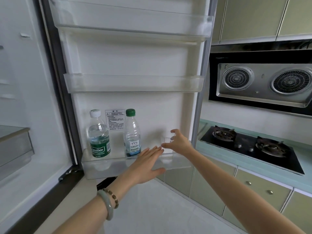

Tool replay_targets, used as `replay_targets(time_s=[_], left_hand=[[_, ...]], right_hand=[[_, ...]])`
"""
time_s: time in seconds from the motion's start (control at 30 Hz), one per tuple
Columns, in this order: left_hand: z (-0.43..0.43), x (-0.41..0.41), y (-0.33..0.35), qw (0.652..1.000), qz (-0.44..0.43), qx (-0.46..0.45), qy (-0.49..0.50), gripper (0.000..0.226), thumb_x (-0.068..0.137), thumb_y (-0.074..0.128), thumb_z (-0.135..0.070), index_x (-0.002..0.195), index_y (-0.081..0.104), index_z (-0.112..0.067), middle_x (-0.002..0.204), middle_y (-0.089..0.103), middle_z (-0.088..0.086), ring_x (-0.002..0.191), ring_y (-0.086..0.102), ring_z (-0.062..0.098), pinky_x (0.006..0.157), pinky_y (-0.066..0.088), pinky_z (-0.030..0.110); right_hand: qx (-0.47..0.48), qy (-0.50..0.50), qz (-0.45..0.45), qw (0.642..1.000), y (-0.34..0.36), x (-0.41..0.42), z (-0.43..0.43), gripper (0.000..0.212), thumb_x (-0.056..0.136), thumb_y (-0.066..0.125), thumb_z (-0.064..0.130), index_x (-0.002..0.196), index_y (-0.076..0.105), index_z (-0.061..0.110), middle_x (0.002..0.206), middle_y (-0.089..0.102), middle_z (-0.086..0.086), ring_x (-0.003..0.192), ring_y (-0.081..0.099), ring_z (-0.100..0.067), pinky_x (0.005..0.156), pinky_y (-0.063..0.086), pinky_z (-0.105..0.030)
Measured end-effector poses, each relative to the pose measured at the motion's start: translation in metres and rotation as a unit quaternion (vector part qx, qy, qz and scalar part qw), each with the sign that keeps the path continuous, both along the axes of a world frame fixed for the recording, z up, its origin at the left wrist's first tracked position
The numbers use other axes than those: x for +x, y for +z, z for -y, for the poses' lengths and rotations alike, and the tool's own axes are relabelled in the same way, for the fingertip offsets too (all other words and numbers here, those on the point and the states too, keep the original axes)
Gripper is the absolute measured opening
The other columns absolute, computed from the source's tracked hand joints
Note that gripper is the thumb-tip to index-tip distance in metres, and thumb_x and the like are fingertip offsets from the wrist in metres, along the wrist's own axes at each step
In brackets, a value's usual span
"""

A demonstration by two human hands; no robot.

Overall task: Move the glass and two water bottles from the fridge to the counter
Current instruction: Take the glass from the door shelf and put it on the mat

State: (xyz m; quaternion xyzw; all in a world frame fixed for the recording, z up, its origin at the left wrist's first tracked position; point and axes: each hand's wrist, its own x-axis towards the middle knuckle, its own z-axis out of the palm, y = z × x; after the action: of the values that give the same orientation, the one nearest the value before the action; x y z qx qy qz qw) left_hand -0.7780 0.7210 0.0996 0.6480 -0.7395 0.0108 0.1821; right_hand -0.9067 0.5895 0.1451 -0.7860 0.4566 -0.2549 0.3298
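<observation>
Two water bottles stand upright in the bottom shelf (116, 168) of the open fridge door. The left bottle (98, 135) has a white cap and a green label. The right bottle (132, 134) has a green cap and a pale label. A clear glass (166, 140) stands at the right end of the same shelf. My right hand (179, 142) wraps around the glass, thumb on its near side and fingers over the far rim. My left hand (146, 166) is flat with fingers spread in front of the shelf, between the right bottle and the glass, holding nothing.
Two transparent door shelves (133, 83) sit higher on the door. To the right runs a pale green counter (303, 159) with a black two-burner gas hob (249, 147), a range hood (263, 81) above it and cabinets below. The fridge interior (20, 98) is on the left.
</observation>
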Motion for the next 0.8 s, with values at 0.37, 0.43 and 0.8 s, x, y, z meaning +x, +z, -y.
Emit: replay_targets(time_s=[0.37, 0.43, 0.8], left_hand=[[0.059, 0.006, -0.003, 0.997, 0.041, -0.015, 0.06, 0.071, 0.095, 0.046, -0.051, 0.152, 0.016, -0.022, 0.162, 0.01, -0.005, 0.149, 0.004, 0.007, 0.112, -0.008, 0.017], [0.069, 0.006, -0.002, 0.996, 0.039, -0.011, 0.08, 0.072, 0.094, 0.047, -0.051, 0.152, 0.016, -0.024, 0.162, 0.01, -0.007, 0.149, 0.004, 0.006, 0.113, -0.006, 0.018], [0.103, 0.003, 0.008, 0.985, 0.026, 0.022, 0.168, 0.072, 0.094, 0.053, -0.045, 0.153, 0.018, -0.024, 0.161, 0.015, -0.005, 0.148, 0.012, 0.009, 0.117, 0.007, 0.025]], right_hand=[[-0.014, 0.076, 0.006, 0.997, -0.005, 0.028, 0.085, 0.079, 0.071, 0.081, 0.036, 0.136, 0.04, 0.018, 0.109, 0.058, -0.002, 0.112, 0.057, -0.023, 0.09, 0.043, -0.03], [-0.016, 0.093, 0.007, 0.995, -0.006, 0.033, 0.099, 0.079, 0.071, 0.081, 0.037, 0.136, 0.04, 0.018, 0.118, 0.06, -0.005, 0.112, 0.058, -0.022, 0.093, 0.044, -0.032], [-0.009, 0.179, 0.028, 0.983, -0.006, 0.059, 0.151, 0.079, 0.074, 0.08, 0.035, 0.138, 0.038, 0.017, 0.127, 0.058, -0.007, 0.114, 0.057, -0.023, 0.08, 0.034, -0.024]])
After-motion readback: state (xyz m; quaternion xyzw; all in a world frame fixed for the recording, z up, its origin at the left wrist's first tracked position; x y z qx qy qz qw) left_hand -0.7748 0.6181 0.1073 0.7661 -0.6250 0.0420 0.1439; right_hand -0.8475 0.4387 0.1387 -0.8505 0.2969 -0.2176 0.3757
